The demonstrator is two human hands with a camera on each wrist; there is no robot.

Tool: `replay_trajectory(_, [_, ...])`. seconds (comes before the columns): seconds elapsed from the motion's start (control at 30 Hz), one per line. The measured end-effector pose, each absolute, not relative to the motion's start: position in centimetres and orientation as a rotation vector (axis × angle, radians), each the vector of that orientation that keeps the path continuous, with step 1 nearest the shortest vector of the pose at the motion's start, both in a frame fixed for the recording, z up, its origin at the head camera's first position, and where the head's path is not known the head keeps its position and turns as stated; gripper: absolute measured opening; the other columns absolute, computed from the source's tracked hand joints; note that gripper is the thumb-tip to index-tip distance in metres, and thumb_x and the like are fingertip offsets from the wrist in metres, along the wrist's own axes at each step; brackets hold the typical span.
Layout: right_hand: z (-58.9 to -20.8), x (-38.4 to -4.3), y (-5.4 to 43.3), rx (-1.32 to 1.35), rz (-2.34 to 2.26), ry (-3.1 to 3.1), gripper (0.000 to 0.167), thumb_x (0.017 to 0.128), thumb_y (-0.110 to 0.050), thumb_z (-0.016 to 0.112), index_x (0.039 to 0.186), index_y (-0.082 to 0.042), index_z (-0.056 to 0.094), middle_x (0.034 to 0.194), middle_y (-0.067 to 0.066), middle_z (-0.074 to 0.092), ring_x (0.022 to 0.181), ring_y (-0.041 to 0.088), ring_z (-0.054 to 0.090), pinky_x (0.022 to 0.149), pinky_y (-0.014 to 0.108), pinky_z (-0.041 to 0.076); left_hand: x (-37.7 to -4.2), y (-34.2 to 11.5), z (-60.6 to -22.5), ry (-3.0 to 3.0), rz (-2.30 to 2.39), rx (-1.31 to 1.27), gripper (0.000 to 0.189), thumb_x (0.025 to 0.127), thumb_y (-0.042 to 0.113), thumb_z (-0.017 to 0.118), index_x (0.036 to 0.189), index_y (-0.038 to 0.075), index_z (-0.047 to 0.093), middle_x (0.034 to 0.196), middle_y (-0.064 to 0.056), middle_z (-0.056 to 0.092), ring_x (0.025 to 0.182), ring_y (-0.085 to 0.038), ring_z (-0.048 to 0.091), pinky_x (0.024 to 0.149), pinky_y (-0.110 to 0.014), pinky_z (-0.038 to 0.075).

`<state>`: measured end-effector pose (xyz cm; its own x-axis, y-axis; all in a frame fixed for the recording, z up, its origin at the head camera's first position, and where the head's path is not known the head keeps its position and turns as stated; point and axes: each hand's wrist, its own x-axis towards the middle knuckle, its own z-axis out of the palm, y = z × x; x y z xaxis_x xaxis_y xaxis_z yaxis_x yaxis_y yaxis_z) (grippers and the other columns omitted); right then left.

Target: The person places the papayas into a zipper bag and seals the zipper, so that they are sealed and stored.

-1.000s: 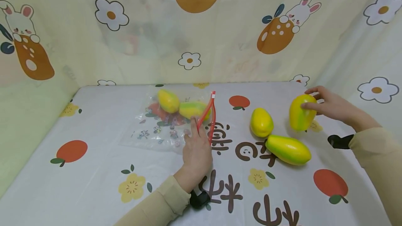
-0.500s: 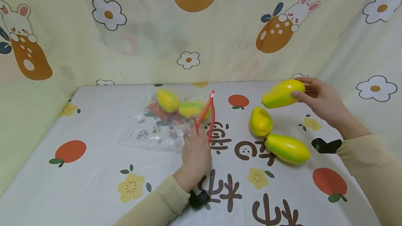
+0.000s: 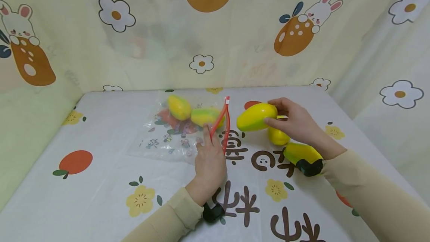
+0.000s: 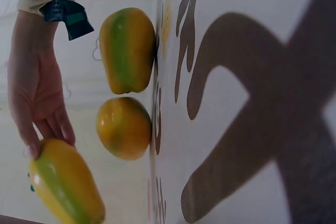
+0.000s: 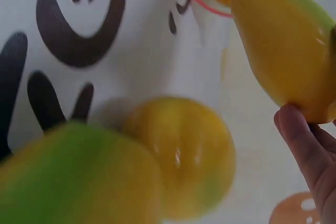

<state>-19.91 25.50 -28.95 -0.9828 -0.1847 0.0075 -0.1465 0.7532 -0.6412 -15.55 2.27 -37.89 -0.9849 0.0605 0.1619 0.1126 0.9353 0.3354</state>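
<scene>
My right hand (image 3: 295, 122) grips a yellow-green papaya (image 3: 256, 117) by its right end, in the air right of the bag's mouth. The right wrist view shows this papaya (image 5: 286, 45) with a finger against its underside. My left hand (image 3: 209, 163) is at the mouth of a clear zip bag (image 3: 168, 148), holding its red-edged rim with the index finger reaching forward; the thumb is hidden. Two papayas lie inside the bag, one upright (image 3: 179, 107) and one sideways (image 3: 203, 117). The bag's red strips stand apart near my left hand.
Two more papayas rest on the table right of the bag: one (image 3: 278, 137) partly behind my right hand, the other (image 3: 300, 152) partly covered by the black wrist camera (image 3: 309, 168). A patterned cloth (image 3: 100, 197) covers the table, with a printed curtain (image 3: 151, 47) behind.
My right hand has carried the papaya from the far right, turned it onto its side, and moved it left towards the bag's mouth. My left hand and the bag stay put.
</scene>
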Motion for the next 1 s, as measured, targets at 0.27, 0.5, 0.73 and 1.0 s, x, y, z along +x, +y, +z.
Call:
replay_trajectory(0.27, [-31.5,-20.6,22.5,-0.308,-1.067,2.842,0.054,0.094,-0.019,0.073,0.137,0.003,0.05,0.135,0.024,0.059,0.124,0.043,0.061,0.104,0.052,0.053,-15.5,2.3,-37.8,-2.927,-0.539,-0.139,0.084,0.082,0.012,0.083,0.151,-0.004,0.038,0.165,-0.023,0.028,0.112,-0.051,0.063,0.07,-0.047,0.063])
replay_trajectory(0.5, [-32.8,-21.1,21.4,-0.312,-1.07,2.773,0.055,0.095,-0.02,0.072,0.137,0.007,0.048,0.137,0.026,0.056,0.122,0.044,0.062,0.105,0.052,0.052,-15.5,2.2,-37.6,-2.958,-0.564,-0.154,0.088,0.085,0.012,0.081,0.156,-0.004,0.03,0.167,-0.023,0.023,0.116,-0.051,0.062,0.075,-0.047,0.063])
replay_trajectory(0.73, [-33.8,-21.3,20.9,-0.254,-1.087,2.712,0.059,0.095,-0.027,0.072,0.139,0.004,0.048,0.14,0.024,0.056,0.122,0.041,0.064,0.103,0.048,0.054,-15.4,2.3,-37.7,-2.946,-0.594,-0.143,0.093,0.086,0.01,0.08,0.157,-0.005,0.024,0.168,-0.023,0.02,0.118,-0.051,0.061,0.075,-0.046,0.063])
replay_trajectory(1.0, [-34.6,-21.5,20.3,-0.195,-1.143,2.654,0.06,0.095,-0.034,0.071,0.14,0.001,0.05,0.139,0.021,0.057,0.121,0.036,0.064,0.104,0.045,0.054,-15.3,2.4,-37.7,-2.91,-0.59,-0.112,0.096,0.086,0.011,0.081,0.159,-0.005,0.021,0.167,-0.022,0.02,0.107,-0.043,0.061,0.068,-0.039,0.063])
